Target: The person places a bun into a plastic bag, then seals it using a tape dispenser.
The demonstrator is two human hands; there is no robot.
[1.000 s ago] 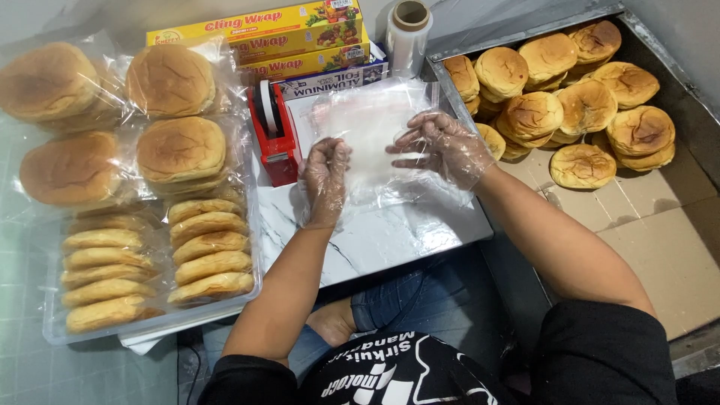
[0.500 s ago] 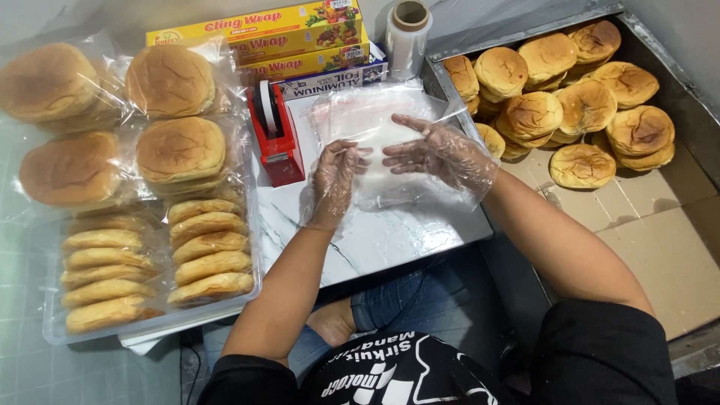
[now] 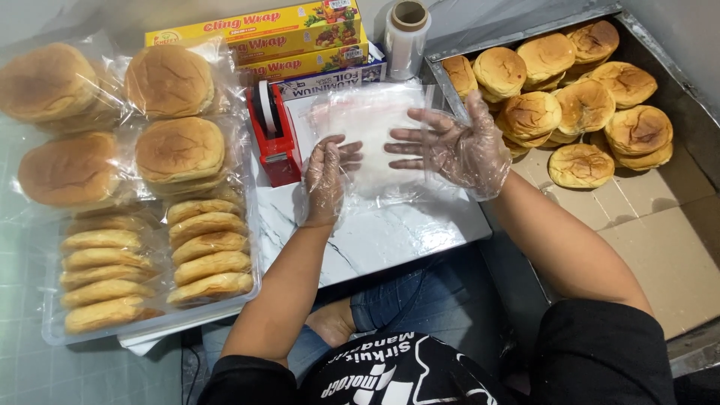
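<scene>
both grips spread flat, left hand [image 3: 328, 174], right hand [image 3: 459, 144], clear wrap sheet [image 3: 373, 131] edges hard to see

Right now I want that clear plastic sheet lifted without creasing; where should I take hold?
Probably the clear plastic sheet at its near edge, coming from the person's side: it lies flat on the marble board, and both gloved hands, left hand and right hand, sit there.

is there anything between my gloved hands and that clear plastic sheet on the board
Nothing visible. The left hand and right hand hover right over the clear plastic sheet on the marble board. The red tape dispenser stands at its left edge, clear of both hands.
</scene>
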